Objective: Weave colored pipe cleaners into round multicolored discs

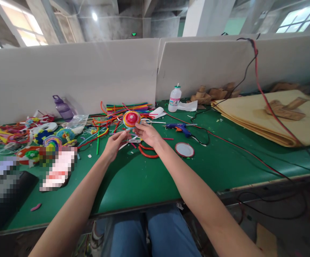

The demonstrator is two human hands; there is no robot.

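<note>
A spiral disc (131,119) in red, pink, orange and yellow is held up above the counter (144,185), in front of the person. The right hand (147,133) grips its lower edge, thumb to the front, apparently so that the coiled face stays uncovered and tilted toward the wearer's eyes. The fingers of the left hand (113,145) are drawn together just below, by a pale blue strip (129,129); whether they pinch that strip or the disc itself cannot be told. The disc looks fuzzy, its rings wound like soft chenille stems around a raised red middle. Beneath the wrists lies a smooth, bent red loop (148,154), and behind the disc a bundle of straight, many-coloured chenille stems (128,107) is laid lengthwise, probably to keep colours within reach. A blue-and-orange glue gun (180,129) rests on its side to the right, perhaps parked there for the right hand, near a flat white round piece (184,150) with a red rim. Behind it stands a translucent plastic bottle (174,99) with a green cap. At left, fuzzy coiled ornaments (52,142) lie grouped before a purple water bottle (63,107); at far right, folded tan paper sheets (262,121) are stacked flat.
</note>
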